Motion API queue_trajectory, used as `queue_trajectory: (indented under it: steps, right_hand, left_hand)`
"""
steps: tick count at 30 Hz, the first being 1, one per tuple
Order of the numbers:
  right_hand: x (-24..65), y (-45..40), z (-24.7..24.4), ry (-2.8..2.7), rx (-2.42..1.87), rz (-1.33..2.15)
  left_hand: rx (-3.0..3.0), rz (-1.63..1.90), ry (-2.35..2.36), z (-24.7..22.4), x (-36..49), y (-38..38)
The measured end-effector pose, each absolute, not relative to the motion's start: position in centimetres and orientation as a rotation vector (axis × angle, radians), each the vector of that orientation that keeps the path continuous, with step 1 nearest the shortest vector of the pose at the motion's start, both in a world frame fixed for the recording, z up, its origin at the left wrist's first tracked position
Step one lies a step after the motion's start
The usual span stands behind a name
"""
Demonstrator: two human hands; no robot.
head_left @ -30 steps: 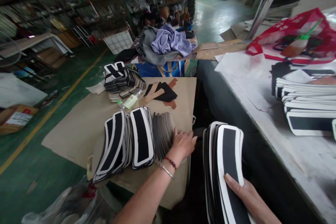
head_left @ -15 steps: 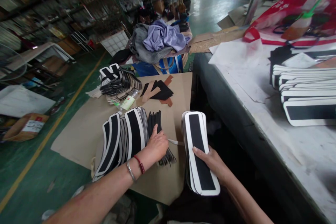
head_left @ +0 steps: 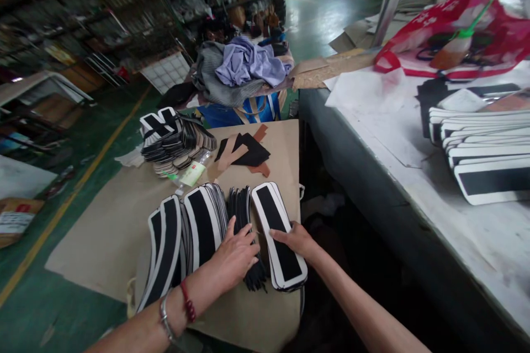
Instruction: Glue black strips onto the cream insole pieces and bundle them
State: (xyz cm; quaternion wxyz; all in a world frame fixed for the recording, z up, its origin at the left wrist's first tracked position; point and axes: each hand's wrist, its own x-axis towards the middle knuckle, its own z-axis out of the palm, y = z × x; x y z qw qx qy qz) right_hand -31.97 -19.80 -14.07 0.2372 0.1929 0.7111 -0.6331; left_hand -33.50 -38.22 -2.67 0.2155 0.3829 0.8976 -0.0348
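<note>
My right hand (head_left: 296, 240) is closed on the edge of a stack of long, round-cornered panels (head_left: 279, 231), white with a black centre, its thumb lying on top. The stack is at the right side of the brown board (head_left: 232, 314), beside a bundle of thin dark strips (head_left: 240, 207). My left hand (head_left: 236, 256) rests over that bundle with its fingers apart; the undersides of the fingers are hidden. Left of the bundle lean curved black-and-white panels (head_left: 202, 223), with a second fanned row of panels (head_left: 165, 248) beyond them.
Farther back on the board are a pile of smaller pieces (head_left: 174, 138), a clear packet with a green label (head_left: 192, 174) and black and brown scraps (head_left: 248, 149). At right, a white worktable (head_left: 385, 132) carries more panels (head_left: 492, 149) and a red bag (head_left: 434, 27).
My right hand has moved the panel stack left, from beyond the board's right edge to beside the dark strips. My left hand stays at the strips, its fingers now more spread. The view has shifted slightly.
</note>
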Motion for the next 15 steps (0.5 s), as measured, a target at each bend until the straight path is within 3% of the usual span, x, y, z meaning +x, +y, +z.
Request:
queue_trajectory:
  steps: [15]
  right_hand:
    - [-33.3,-22.2,-9.6,2.389,0.45,-1.083]
  left_hand:
    - [0.98,-0.145,2.347,-1.4,-33.9,-38.1]
